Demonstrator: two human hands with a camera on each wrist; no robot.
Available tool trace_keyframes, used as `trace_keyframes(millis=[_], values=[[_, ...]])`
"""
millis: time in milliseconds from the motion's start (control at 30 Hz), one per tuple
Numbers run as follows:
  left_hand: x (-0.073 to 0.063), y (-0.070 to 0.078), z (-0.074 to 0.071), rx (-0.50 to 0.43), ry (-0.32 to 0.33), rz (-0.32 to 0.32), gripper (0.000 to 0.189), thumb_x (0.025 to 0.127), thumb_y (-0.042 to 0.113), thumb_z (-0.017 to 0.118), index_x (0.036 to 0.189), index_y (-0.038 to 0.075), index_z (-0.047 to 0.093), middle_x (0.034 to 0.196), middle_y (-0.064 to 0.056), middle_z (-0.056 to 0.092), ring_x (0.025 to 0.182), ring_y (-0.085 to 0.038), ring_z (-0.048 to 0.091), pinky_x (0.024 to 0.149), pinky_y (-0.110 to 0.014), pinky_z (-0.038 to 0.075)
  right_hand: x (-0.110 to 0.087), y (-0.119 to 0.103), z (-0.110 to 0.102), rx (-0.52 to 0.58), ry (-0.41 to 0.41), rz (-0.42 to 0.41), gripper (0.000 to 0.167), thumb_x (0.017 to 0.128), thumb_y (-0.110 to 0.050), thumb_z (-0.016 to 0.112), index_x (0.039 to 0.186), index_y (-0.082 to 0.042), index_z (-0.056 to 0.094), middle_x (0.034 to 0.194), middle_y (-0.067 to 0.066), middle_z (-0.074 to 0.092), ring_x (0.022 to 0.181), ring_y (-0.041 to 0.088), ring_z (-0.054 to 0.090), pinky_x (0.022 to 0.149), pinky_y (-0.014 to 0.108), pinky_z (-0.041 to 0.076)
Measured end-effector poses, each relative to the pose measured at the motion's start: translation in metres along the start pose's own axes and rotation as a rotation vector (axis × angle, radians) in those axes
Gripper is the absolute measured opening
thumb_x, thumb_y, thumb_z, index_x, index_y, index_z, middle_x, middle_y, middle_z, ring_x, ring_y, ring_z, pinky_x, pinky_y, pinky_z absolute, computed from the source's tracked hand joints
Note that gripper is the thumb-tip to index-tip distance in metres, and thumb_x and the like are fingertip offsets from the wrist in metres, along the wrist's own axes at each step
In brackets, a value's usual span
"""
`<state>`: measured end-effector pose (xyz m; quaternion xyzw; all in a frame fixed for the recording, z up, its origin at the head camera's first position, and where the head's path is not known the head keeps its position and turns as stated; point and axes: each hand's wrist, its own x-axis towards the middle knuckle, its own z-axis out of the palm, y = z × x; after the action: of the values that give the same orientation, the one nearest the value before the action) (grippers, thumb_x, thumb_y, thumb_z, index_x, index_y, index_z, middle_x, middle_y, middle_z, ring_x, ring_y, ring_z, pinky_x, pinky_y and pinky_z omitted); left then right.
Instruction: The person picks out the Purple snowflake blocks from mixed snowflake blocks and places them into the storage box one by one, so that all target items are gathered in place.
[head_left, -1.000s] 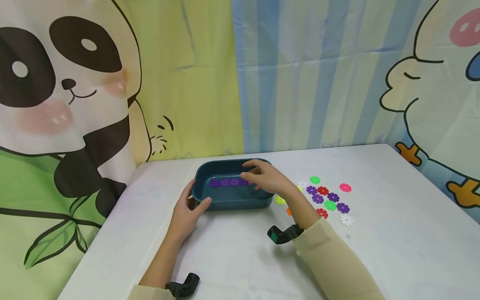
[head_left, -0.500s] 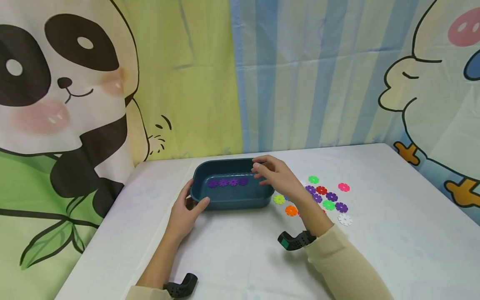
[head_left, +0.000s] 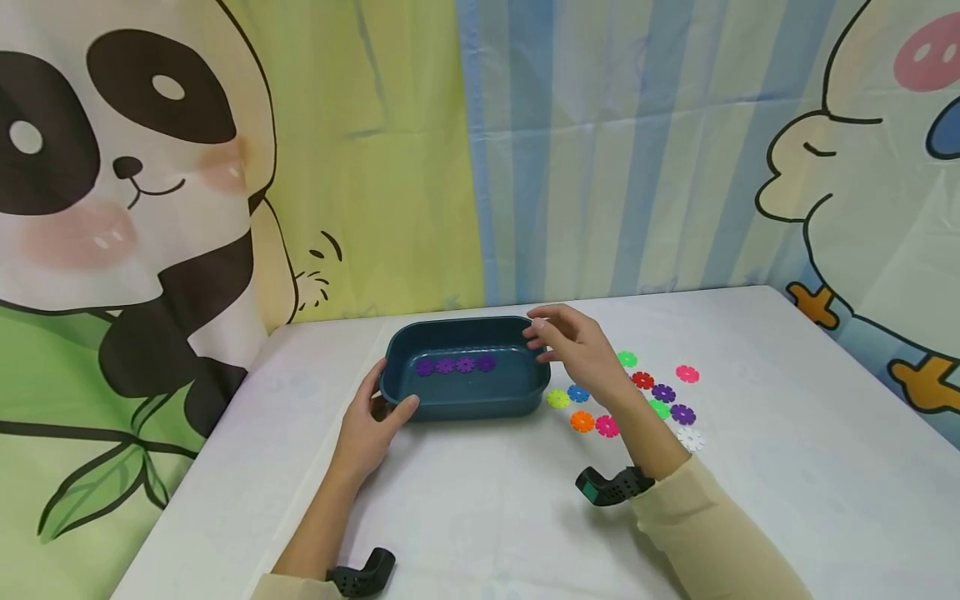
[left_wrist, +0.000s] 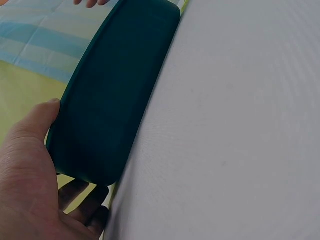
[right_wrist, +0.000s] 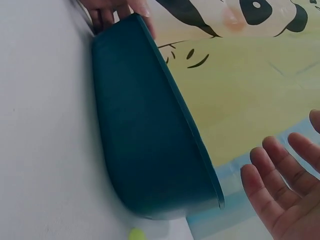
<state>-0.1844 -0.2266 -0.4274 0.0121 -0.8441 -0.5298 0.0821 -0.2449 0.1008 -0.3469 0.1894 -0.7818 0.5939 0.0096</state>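
Note:
A dark teal plastic basin (head_left: 467,408) stands on the white table, with a row of purple snowflake discs (head_left: 446,366) on its floor. My left hand (head_left: 367,437) holds the basin's left end, thumb against the front rim and fingers at the end wall, as the left wrist view shows with the hand (left_wrist: 30,185) at the basin's corner. Over the basin's right end hovers my right hand (head_left: 581,346), fingers loosely bent and nothing between them. The right wrist view shows that hand (right_wrist: 290,185) apart from the basin wall (right_wrist: 145,115).
Right of the basin, several coloured snowflake discs lie scattered, among them an orange disc (head_left: 582,422), a yellow disc (head_left: 558,399), a pink disc (head_left: 687,374) and a white disc (head_left: 690,438). Behind the table hangs a printed curtain (head_left: 397,167).
My right hand has moved right, from above the purple discs to the basin's right end, uncovering the row's right end. The left hand and basin stay nearly in place.

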Motion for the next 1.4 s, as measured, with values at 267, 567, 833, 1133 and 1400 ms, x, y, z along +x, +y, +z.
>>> trace_keyframes(millis=[267, 567, 833, 1133, 1400], values=[[0.000, -0.001, 0.001, 0.000, 0.001, 0.001, 0.089, 0.093, 0.047, 0.076, 0.165, 0.030, 0.025, 0.160, -0.012, 0.042, 0.138, -0.035, 0.054, 0.118, -0.051, 0.041, -0.003, 0.005, -0.009, -0.019, 0.008, 0.005, 0.040, 0.107, -0.034, 0.058, 0.138, -0.009, 0.060, 0.124, 0.018, 0.070, 0.112, 0.035, 0.069, 0.091, 0.043, 0.061], [0.001, -0.002, 0.001, 0.008, 0.002, -0.005, 0.089, 0.093, 0.048, 0.075, 0.165, 0.030, 0.025, 0.161, -0.012, 0.042, 0.139, -0.036, 0.053, 0.118, -0.052, 0.040, -0.009, 0.009, -0.021, -0.058, 0.009, 0.022, 0.040, 0.107, -0.032, 0.056, 0.140, -0.009, 0.058, 0.129, 0.018, 0.068, 0.113, 0.034, 0.069, 0.094, 0.047, 0.060], [0.001, 0.001, 0.000, 0.001, 0.000, -0.005, 0.089, 0.094, 0.047, 0.074, 0.165, 0.029, 0.024, 0.162, -0.013, 0.040, 0.141, -0.036, 0.051, 0.120, -0.052, 0.039, -0.016, 0.015, -0.034, -0.104, 0.013, 0.025, 0.042, 0.107, -0.032, 0.057, 0.142, -0.009, 0.056, 0.132, 0.018, 0.067, 0.113, 0.033, 0.069, 0.094, 0.044, 0.060], [0.001, 0.000, 0.000, 0.008, -0.002, -0.001, 0.089, 0.094, 0.045, 0.075, 0.165, 0.028, 0.024, 0.162, -0.013, 0.040, 0.140, -0.036, 0.052, 0.119, -0.052, 0.040, -0.022, 0.021, -0.048, -0.163, 0.035, 0.050, 0.042, 0.106, -0.032, 0.057, 0.141, -0.010, 0.057, 0.131, 0.017, 0.068, 0.113, 0.035, 0.069, 0.090, 0.042, 0.062], [0.001, 0.000, 0.000, 0.004, -0.001, -0.008, 0.089, 0.094, 0.046, 0.075, 0.165, 0.029, 0.024, 0.162, -0.013, 0.041, 0.140, -0.036, 0.052, 0.119, -0.052, 0.039, -0.027, 0.032, -0.062, -0.196, 0.036, 0.097, 0.041, 0.107, -0.032, 0.056, 0.141, -0.010, 0.057, 0.129, 0.019, 0.068, 0.113, 0.035, 0.069, 0.089, 0.039, 0.062]])
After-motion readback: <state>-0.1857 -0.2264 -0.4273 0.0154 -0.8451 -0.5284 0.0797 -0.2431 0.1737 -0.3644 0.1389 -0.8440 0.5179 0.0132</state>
